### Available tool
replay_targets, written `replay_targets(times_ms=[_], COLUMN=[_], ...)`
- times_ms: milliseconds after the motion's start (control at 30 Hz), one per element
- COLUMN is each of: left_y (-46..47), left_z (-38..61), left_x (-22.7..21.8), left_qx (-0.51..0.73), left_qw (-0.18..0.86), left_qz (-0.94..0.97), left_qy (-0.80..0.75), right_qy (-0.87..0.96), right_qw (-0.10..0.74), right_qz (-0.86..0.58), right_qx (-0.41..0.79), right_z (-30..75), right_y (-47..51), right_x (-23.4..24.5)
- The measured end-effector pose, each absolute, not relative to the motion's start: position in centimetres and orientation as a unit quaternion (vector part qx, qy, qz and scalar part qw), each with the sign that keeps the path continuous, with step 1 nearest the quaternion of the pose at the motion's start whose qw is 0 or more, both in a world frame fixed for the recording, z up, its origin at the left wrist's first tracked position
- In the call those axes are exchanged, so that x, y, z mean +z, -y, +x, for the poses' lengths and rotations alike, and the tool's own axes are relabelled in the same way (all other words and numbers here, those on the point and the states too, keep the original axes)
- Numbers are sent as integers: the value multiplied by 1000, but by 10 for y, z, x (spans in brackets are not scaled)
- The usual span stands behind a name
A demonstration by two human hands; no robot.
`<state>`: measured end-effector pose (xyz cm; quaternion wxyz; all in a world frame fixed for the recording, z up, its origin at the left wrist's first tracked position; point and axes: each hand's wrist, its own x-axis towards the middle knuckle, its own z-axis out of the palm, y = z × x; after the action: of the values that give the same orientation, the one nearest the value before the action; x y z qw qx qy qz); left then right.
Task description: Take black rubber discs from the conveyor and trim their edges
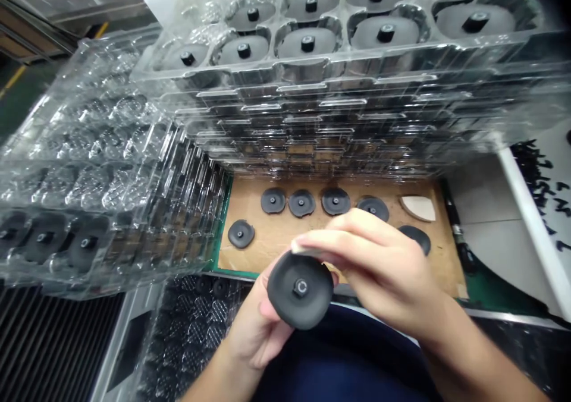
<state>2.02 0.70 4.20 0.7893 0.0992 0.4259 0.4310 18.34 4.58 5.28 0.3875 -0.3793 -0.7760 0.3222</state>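
Black disc [300,292] up front, I've got left hand [255,333] fingers gripping it, right hand [388,265] pinching what looks like a pale piece [296,247] by its far rim, and pushing too hard there could twist it loose onto the discs [301,203] beyond the fingers.

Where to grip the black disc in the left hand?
Probably pinch the black disc by its lower-right rim, coming from that side: the rounded edge shows free, while the left hand holds its left side and the right hand is at its top.
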Motion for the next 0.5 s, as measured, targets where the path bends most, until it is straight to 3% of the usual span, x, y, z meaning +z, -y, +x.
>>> replay_targets(times_ms=[100,300,367,500], left_y=[-7,-14,-16,-16], left_z=[11,4,5,11], left_x=[35,34,35,35], left_qx=[440,416,409,405], left_qw=[821,845,850,853], left_qz=[62,34,42,67], left_qy=[-359,-333,-329,-323], right_qy=[641,492,509,607], right_qw=[392,263,264,378], right_qz=[-518,-639,-648,-616], right_qx=[410,529,501,332], right_z=[192,199,203,200], right_y=[-20,26,22,-2], right_x=[25,-27,-21,29])
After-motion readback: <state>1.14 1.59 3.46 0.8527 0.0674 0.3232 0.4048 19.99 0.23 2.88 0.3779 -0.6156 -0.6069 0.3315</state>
